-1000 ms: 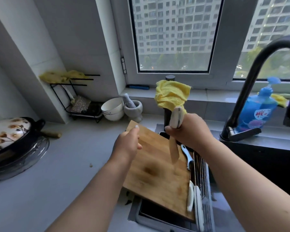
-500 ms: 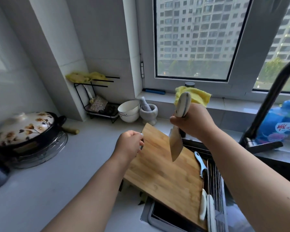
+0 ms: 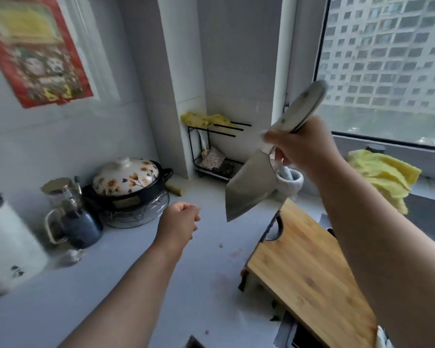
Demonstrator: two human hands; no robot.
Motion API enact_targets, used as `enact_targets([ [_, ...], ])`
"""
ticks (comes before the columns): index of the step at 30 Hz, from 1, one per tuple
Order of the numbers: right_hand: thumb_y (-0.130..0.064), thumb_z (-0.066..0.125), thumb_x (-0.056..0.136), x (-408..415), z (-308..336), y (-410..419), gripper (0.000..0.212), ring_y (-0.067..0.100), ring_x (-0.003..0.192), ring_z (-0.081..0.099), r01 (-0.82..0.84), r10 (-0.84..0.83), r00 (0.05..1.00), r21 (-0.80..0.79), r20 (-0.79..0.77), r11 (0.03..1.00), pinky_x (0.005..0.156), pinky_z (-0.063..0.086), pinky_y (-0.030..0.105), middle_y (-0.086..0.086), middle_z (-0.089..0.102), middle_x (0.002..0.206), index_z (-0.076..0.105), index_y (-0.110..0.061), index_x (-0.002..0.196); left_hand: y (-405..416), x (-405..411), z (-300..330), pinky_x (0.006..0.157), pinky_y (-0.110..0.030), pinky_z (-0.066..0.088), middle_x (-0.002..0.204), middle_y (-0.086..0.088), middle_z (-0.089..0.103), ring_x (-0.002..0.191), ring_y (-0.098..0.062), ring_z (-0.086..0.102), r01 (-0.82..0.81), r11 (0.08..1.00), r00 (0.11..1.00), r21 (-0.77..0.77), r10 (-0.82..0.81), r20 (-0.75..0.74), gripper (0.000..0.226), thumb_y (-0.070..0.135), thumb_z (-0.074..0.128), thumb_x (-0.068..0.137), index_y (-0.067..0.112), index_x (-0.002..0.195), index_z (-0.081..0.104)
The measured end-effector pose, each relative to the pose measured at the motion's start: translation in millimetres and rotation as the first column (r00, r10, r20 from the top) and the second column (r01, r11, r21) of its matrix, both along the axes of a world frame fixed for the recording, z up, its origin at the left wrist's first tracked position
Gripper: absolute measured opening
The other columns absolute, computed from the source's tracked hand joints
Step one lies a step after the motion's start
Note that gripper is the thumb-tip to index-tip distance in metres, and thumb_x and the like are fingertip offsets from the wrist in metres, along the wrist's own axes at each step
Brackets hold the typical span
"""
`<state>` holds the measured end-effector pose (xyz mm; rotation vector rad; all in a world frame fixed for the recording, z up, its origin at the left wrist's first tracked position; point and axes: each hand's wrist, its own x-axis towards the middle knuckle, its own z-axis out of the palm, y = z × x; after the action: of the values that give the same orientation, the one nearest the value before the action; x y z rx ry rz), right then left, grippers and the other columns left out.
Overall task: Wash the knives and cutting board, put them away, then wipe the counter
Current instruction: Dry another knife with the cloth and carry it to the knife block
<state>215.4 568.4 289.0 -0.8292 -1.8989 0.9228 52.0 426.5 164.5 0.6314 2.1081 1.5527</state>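
The right hand (image 3: 303,149) grips a knife (image 3: 259,177) by its pale handle, held up in the air above the table (image 3: 136,280); the handle points up and to the right toward the window, and the broad blade hangs down and to the left, its tip over the bare table; the left hand (image 3: 178,222) is curled into a loose fist and holds nothing, hovering low over the table, to the left of and below the blade, apart from it; the cutting board (image 3: 309,275) lies at the near right, under the right forearm, one end lifted off the table and, as far as the view shows, resting over the sink edge; neither hand touches the board; a yellow cloth (image 3: 384,177) sits at the far right near the window sill; at the far left stand a flowered pot (image 3: 128,182) on a wire stand, a dark jug (image 3: 78,227) and a white canister (image 3: 10,244), the last two blurred; a small black rack (image 3: 216,151) with yellow rags stands in the far corner.
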Motion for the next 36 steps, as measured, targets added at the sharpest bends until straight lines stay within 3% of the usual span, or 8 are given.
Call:
enact_targets([
  [8,-0.019,0.07,0.075,-141.8,21.3,-87.1,0.02,0.016,0.036,0.052,-0.274,0.257,0.953,-0.092,-0.161,0.957,0.04,0.04,0.023,0.017,0.064,0.055,0.064,-0.001,0.066,-125.7,-128.3,5.4,0.057,-0.029,0.037,0.061,-0.005,0.055,0.061,-0.024,0.05,-0.402,0.914,0.912,0.06,0.405,-0.06,0.018,0.013,0.053,0.086,0.016,0.07,0.06],
  [12,-0.019,0.069,0.078,-207.2,27.2,-135.2,0.022,0.012,0.032,0.051,-0.382,0.365,0.912,-0.061,-0.19,0.922,0.034,0.034,0.014,0.012,0.063,0.054,0.064,-0.002,0.066,-190.7,-182.4,5.8,0.066,-0.034,0.048,0.077,-0.007,0.066,0.074,-0.029,0.06,-0.568,0.822,0.813,0.035,0.567,-0.132,0.013,0.021,0.053,0.083,0.019,0.074,0.062],
  [18,-0.021,0.069,0.08,-289.2,39.3,-204.7,0.024,0.011,0.033,0.052,-0.497,0.486,0.843,0.012,-0.23,0.868,0.034,0.036,0.018,0.01,0.063,0.052,0.064,-0.004,0.064,-268.2,-241.5,5.0,0.087,-0.038,0.051,0.112,-0.012,0.067,0.102,-0.031,0.061,-0.712,0.702,0.669,-0.016,0.673,-0.315,0.028,0.013,0.047,0.088,0.014,0.108,0.068],
  [21,-0.018,0.066,0.081,-324.2,46.3,-237.5,0.025,0.01,0.032,0.051,-0.553,0.549,0.8,0.059,-0.241,0.831,0.032,0.034,0.017,0.011,0.061,0.052,0.062,-0.003,0.062,-295.8,-264.9,6.9,0.094,-0.038,0.043,0.12,-0.013,0.063,0.111,-0.034,0.054,-0.746,0.653,0.619,-0.126,0.612,-0.493,0.039,0.009,0.044,0.085,0.016,0.117,0.064],
  [24,-0.019,0.065,0.081,-360.9,49.9,-266.7,0.025,0.011,0.034,0.055,-0.575,0.587,0.78,0.123,-0.217,0.809,0.032,0.035,0.016,0.009,0.061,0.051,0.063,0.001,0.065,-311.1,-283.5,7.8,0.095,-0.035,0.038,0.128,-0.014,0.059,0.118,-0.034,0.05,-0.704,0.687,0.65,-0.18,0.52,-0.554,0.046,0.002,0.043,0.082,0.014,0.124,0.057],
  [28,-0.029,0.066,0.074,-412.0,43.5,-298.5,0.03,0.023,0.048,0.064,-0.56,0.594,0.786,0.211,-0.171,0.801,0.048,0.055,0.04,0.01,0.064,0.055,0.063,0.0,0.07,-323.2,-319.2,-6.0,0.105,-0.036,0.033,0.135,-0.014,0.052,0.126,-0.032,0.044,-0.604,0.754,0.703,-0.258,0.352,-0.618,0.057,0.011,0.034,0.077,0.008,0.132,0.049],
  [31,-0.035,0.065,0.072,-441.1,33.3,-314.6,0.033,0.032,0.06,0.065,-0.559,0.597,0.793,0.247,-0.122,0.792,0.057,0.055,0.048,0.013,0.065,0.062,0.063,-0.002,0.072,-326.9,-341.6,-19.3,0.117,-0.03,0.014,0.157,-0.012,0.024,0.143,-0.027,0.023,-0.533,0.736,0.765,-0.417,0.208,-0.61,0.077,0.021,0.025,0.073,0.005,0.149,0.028],
  [36,-0.033,0.067,0.077,-467.9,16.5,-326.1,0.028,0.031,0.061,0.066,-0.536,0.573,0.818,0.297,-0.047,0.79,0.06,0.055,0.046,0.01,0.067,0.067,0.061,-0.005,0.074,-326.7,-350.0,-35.9,0.116,-0.029,0.012,0.154,-0.011,0.03,0.14,-0.027,0.026,-0.578,0.737,0.679,-0.351,0.195,-0.708,0.082,0.022,0.019,0.068,0.003,0.147,0.031],
])
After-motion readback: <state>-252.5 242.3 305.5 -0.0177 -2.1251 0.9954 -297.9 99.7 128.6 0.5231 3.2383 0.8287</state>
